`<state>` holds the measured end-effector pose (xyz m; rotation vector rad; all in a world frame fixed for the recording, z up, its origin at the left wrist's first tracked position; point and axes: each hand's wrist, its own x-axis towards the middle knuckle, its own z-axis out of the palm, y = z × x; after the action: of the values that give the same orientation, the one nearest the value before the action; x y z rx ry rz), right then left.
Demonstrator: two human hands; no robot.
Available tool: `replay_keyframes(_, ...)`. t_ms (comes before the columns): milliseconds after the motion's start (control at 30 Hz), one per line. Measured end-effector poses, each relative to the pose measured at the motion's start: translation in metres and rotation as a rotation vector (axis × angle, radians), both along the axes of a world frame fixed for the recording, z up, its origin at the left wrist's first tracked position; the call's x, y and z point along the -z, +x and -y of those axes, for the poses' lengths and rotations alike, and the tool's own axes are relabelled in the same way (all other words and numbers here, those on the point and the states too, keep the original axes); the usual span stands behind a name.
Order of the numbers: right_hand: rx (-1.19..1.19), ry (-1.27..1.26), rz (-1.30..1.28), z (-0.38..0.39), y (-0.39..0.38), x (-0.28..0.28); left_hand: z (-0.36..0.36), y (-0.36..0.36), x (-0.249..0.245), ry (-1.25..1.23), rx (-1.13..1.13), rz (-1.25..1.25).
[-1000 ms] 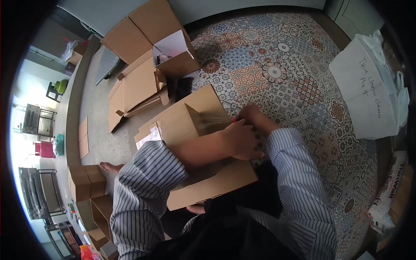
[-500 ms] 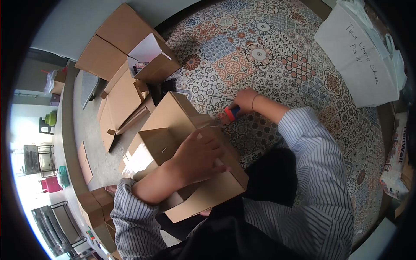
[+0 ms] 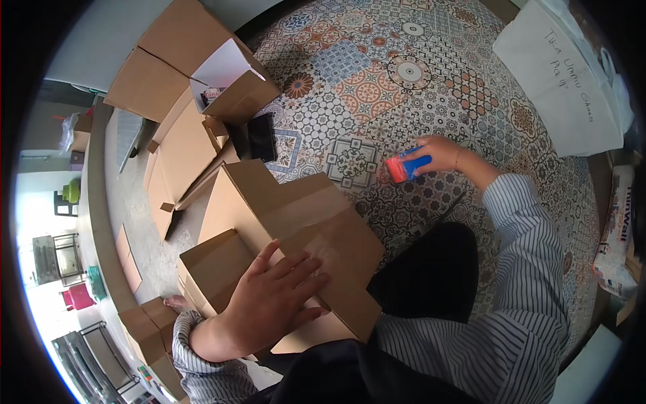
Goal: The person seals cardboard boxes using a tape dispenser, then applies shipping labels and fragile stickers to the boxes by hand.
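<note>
A brown cardboard box (image 3: 279, 202) with raised flaps rests at my lap, tilted, with a strip of clear tape along its near side. My left hand (image 3: 276, 293) lies on the box's edge, fingers spread and pressed against the cardboard. Off to the right, my right hand (image 3: 441, 153) grips a red-and-blue tape dispenser (image 3: 407, 165) just above the patterned floor, apart from the box. The fingers partly cover the dispenser, and its far side is hidden.
Flattened cardboard (image 3: 182, 155) lies at the left beside an open box with white lining (image 3: 235, 84). A black item (image 3: 261, 137) sits near it. At the upper right stands a white bag with handwriting (image 3: 558, 81). My black-clad knee (image 3: 431, 273) is beside the box.
My right hand has moved right, away from the box, with the tape dispenser. The box has turned, showing its taped side more, and my left hand has shifted down and flattened.
</note>
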<state>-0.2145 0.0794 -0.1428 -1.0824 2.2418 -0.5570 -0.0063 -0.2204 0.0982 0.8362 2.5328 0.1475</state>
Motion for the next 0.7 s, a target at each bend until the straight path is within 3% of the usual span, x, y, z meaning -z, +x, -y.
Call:
replay_keyframes(67,-0.069,0.035,-0.269,-0.006,-0.004,0.021,0.001,0.0,0.0,-0.003,-0.002,0.012)
replay_keyframes(200,-0.231,0.089,-0.419,0.077,0.016,0.017,-0.004,-0.004,0.001,-0.04,0.027,0.001)
replay_keyframes(367,-0.421,0.184,-0.333,0.16,0.037,0.014,0.002,0.0,-0.003,-0.026,0.026,0.0)
replay_keyframes(600,-0.338,0.244,-0.093,0.187,0.014,0.023,0.014,0.008,-0.005,0.004,0.009,-0.007)
replay_keyframes(667,-0.278,0.234,0.273,0.195,0.005,0.03,0.018,0.012,-0.005,0.005,0.024,-0.009)
replay_keyframes(700,-0.281,0.235,0.267,0.198,0.009,0.036,0.02,0.015,-0.006,0.004,0.02,-0.014)
